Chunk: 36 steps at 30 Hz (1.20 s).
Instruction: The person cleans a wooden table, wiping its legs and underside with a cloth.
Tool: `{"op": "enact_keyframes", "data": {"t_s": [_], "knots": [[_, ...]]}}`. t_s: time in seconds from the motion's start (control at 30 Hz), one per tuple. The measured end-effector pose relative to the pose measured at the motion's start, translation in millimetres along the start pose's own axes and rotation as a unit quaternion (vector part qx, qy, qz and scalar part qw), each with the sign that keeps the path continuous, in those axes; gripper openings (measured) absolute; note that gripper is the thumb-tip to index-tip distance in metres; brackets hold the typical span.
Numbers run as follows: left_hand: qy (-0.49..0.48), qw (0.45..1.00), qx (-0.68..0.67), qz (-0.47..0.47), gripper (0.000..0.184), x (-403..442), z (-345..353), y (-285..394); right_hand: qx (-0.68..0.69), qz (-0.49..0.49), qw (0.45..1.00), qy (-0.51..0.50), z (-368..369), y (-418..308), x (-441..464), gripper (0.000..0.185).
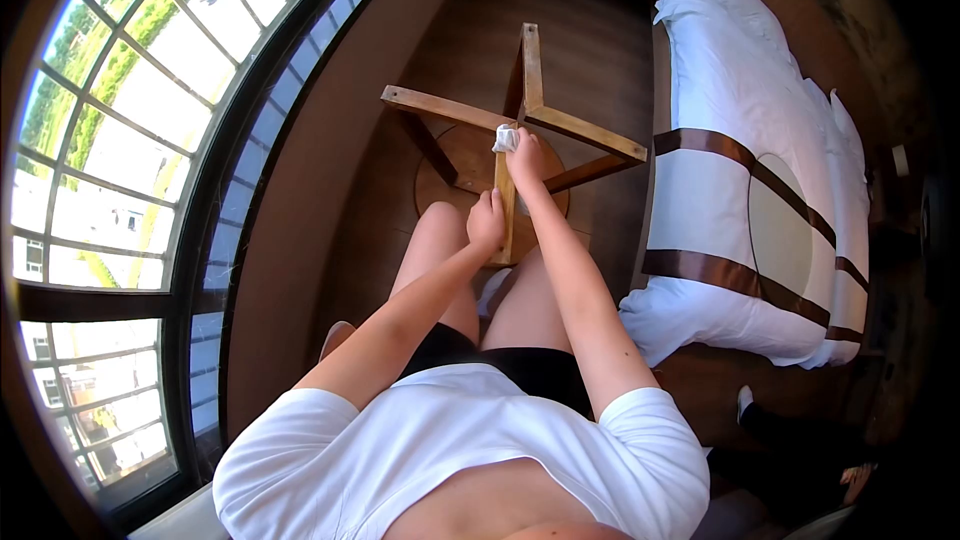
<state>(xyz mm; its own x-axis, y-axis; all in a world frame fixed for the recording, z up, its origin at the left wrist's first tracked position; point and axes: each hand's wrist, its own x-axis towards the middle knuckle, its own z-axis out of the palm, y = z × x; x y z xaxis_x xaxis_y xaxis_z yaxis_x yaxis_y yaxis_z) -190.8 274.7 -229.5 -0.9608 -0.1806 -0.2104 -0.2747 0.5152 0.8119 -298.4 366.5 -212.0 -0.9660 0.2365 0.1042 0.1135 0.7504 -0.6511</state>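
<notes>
An upturned wooden table [585,130] stands on its round top [435,185], with its legs and crossed bars raised in front of me. My right hand [524,158] is closed on a crumpled white cloth [507,138], which touches the bar near the centre of the frame. Lower down, my left hand [486,221] is wrapped round the side of the bar pointing towards me, between my knees. The fingertips of both hands are partly hidden.
A barred window [120,140] runs along the left wall. On the right is a bed [740,210] with white bedding and brown bands. Another person's foot [744,398], dark-clothed leg and hand show at the lower right.
</notes>
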Motion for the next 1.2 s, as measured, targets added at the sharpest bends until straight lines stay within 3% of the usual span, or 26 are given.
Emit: {"op": "enact_keyframes", "data": {"t_s": [0.37,0.73,1.2], "knots": [[0.003,1.000,-0.002,-0.012,0.049,-4.1,-2.6,2.9,-0.075,0.005,0.996,-0.053,8.4,5.8,12.2,0.039],[-0.015,0.999,-0.028,-0.039,0.053,-6.0,-8.9,7.8,-0.039,0.000,0.998,-0.058,-9.0,8.7,-58.7,0.026],[-0.003,0.999,-0.035,-0.032,0.050,-3.6,-5.9,7.8,-0.040,0.001,0.998,-0.044,7.0,10.3,-9.6,0.032]]}}
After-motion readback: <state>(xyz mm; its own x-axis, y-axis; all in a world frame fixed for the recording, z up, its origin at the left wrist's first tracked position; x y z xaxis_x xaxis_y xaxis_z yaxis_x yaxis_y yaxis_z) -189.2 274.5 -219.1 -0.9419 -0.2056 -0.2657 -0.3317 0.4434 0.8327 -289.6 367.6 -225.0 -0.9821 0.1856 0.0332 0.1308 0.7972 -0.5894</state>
